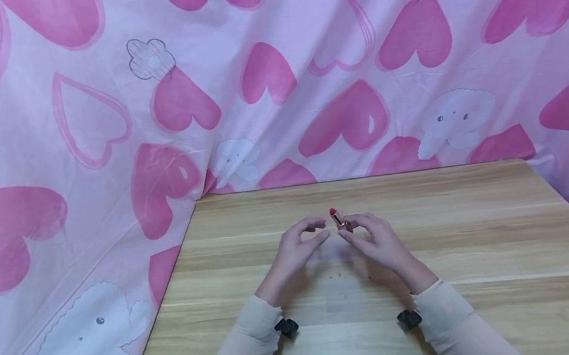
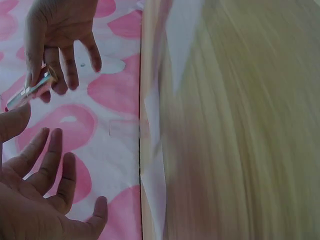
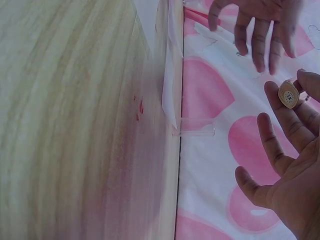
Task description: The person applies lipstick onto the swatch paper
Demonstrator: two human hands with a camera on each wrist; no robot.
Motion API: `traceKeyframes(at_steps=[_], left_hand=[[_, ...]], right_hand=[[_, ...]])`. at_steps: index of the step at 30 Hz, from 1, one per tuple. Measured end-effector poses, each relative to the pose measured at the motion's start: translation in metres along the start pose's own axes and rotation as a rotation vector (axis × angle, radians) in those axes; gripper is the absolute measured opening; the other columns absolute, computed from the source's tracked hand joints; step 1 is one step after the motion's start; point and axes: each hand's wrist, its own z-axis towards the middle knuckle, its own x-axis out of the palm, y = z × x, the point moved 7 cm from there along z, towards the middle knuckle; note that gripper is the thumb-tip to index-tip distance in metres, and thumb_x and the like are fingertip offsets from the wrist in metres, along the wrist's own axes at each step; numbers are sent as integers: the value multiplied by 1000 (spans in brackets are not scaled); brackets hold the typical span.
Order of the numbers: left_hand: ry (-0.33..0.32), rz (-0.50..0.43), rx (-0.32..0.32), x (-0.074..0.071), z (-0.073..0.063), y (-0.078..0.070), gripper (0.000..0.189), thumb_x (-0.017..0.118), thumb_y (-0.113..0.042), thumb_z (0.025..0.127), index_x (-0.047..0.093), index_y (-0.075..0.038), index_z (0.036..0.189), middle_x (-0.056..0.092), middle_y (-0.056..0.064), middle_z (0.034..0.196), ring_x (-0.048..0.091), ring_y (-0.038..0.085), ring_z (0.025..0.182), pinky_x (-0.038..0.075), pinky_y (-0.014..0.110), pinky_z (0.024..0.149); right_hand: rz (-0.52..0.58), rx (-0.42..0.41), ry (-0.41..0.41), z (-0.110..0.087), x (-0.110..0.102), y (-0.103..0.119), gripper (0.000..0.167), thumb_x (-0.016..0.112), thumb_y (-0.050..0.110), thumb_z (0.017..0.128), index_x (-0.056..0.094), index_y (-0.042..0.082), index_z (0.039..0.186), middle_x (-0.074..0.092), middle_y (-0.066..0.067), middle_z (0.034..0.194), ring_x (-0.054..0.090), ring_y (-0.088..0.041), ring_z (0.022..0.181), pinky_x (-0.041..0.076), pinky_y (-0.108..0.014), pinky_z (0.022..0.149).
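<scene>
A lipstick (image 1: 337, 218) with a red tip and a shiny gold-toned case tilts up between the thumb and fingers of my right hand (image 1: 376, 239). Its diamond-shaped base (image 3: 288, 95) faces the right wrist camera, printed with small marks. My left hand (image 1: 300, 247) hovers just left of the lipstick, fingers loosely bent, with nothing in its grasp. In the left wrist view, the left fingers (image 2: 50, 165) are spread, and the lipstick (image 2: 31, 92) shows past the thumb.
Below the hands, a thin whitish sheet (image 1: 343, 297) lies on the wooden table (image 1: 486, 233), its edge raised in the wrist views. Small red bits (image 3: 141, 106) dot the surface. A clear tube-like piece (image 3: 197, 127) stands farther back. Heart-patterned cloth (image 1: 269, 75) hangs behind.
</scene>
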Motion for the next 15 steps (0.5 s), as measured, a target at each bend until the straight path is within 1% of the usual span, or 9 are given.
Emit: traceKeyframes(at_steps=[3, 6, 7, 9, 11, 13, 15], left_hand=[[23, 72, -19, -7, -2, 6, 43, 69, -39, 96, 66, -12, 129, 67, -5, 124, 56, 23, 122, 46, 48, 102], [45, 158, -33, -13, -4, 12, 45, 69, -39, 95, 65, -13, 131, 66, -2, 127, 56, 22, 124, 45, 44, 105], [52, 190, -30, -16, -5, 14, 45, 69, -39, 95, 65, -12, 132, 66, 0, 129, 55, 23, 125, 43, 44, 107], [58, 288, -27, -21, -7, 18, 46, 69, -39, 95, 64, -14, 133, 64, 2, 132, 54, 24, 127, 40, 45, 109], [58, 403, -20, -27, -9, 22, 46, 69, -39, 94, 64, -15, 133, 63, 3, 135, 53, 27, 128, 38, 50, 109], [59, 509, -14, -32, -11, 25, 46, 70, -39, 94, 65, -16, 133, 62, 4, 138, 52, 29, 128, 38, 55, 105], [75, 604, -15, -35, -13, 29, 46, 70, -40, 94, 65, -17, 133, 62, 3, 138, 51, 30, 127, 39, 57, 100]], right_hand=[[-8, 11, 6, 0, -1, 0, 28, 73, 28, 94, 71, 15, 119, 70, 0, 105, 63, -22, 107, 48, -55, 95], [-13, 25, 13, 0, -1, -1, 30, 74, 30, 94, 71, 15, 120, 70, 0, 106, 63, -22, 108, 48, -54, 96], [-14, 26, 15, 0, -1, -1, 30, 74, 30, 94, 71, 14, 119, 71, 0, 107, 63, -22, 108, 48, -53, 96], [-15, 34, 24, 0, -1, -2, 30, 73, 31, 94, 71, 15, 119, 71, 0, 107, 63, -22, 108, 48, -53, 97], [-17, 36, 34, 0, -1, -3, 30, 73, 32, 94, 72, 15, 118, 71, 0, 108, 63, -22, 109, 48, -53, 98], [-18, 39, 44, 0, 0, -3, 29, 72, 33, 94, 72, 15, 117, 71, 0, 108, 63, -22, 109, 48, -53, 98], [-17, 43, 53, 0, 0, -4, 28, 72, 33, 95, 72, 15, 116, 71, 0, 109, 63, -22, 110, 48, -53, 98]])
